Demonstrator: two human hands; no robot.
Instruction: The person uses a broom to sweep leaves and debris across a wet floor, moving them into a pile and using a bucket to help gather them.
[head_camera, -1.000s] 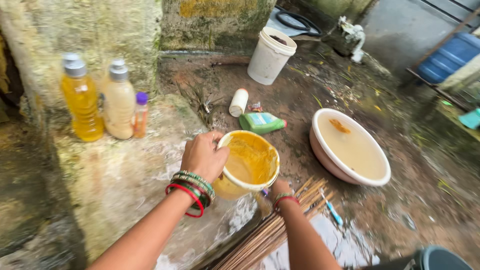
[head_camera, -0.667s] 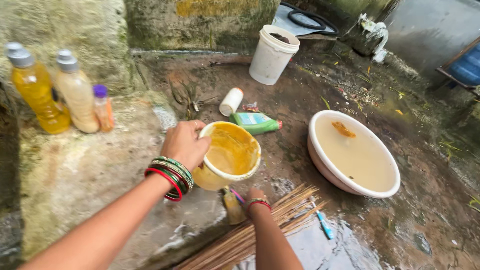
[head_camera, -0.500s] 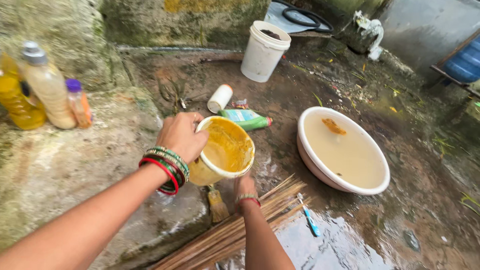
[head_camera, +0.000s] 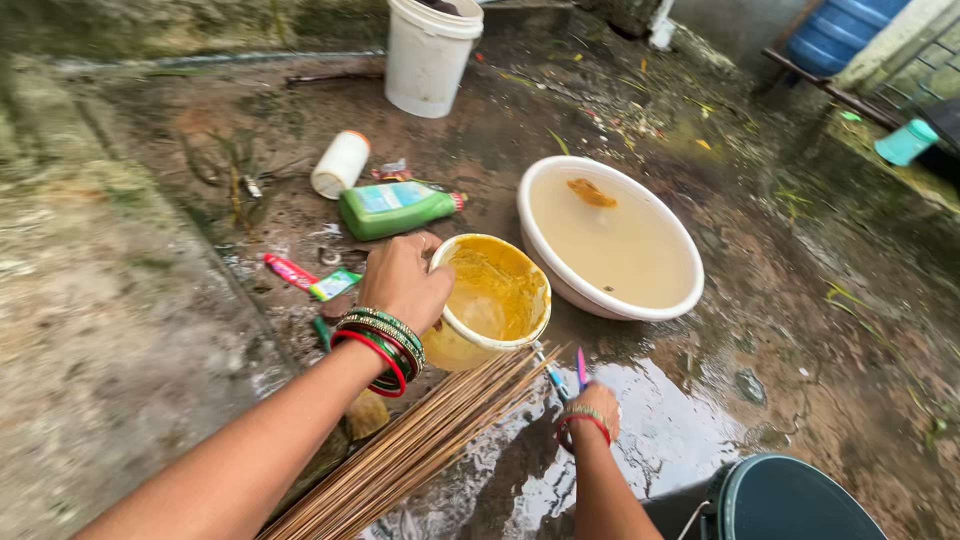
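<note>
While left hand (head_camera: 405, 283) grips yellow tub (head_camera: 493, 300), right hand (head_camera: 592, 405) grip unclear; basin (head_camera: 610, 240), broom sticks (head_camera: 420, 440) close.

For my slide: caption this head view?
Left hand grips yellow-stained white bucket; right hand touches toothbrushes by wet ground.

A small yellow tub (head_camera: 495, 300) with a white rim is tipped a little, messy yellow inside. A thin purple stick (head_camera: 581, 368) pokes up nearby.
</note>
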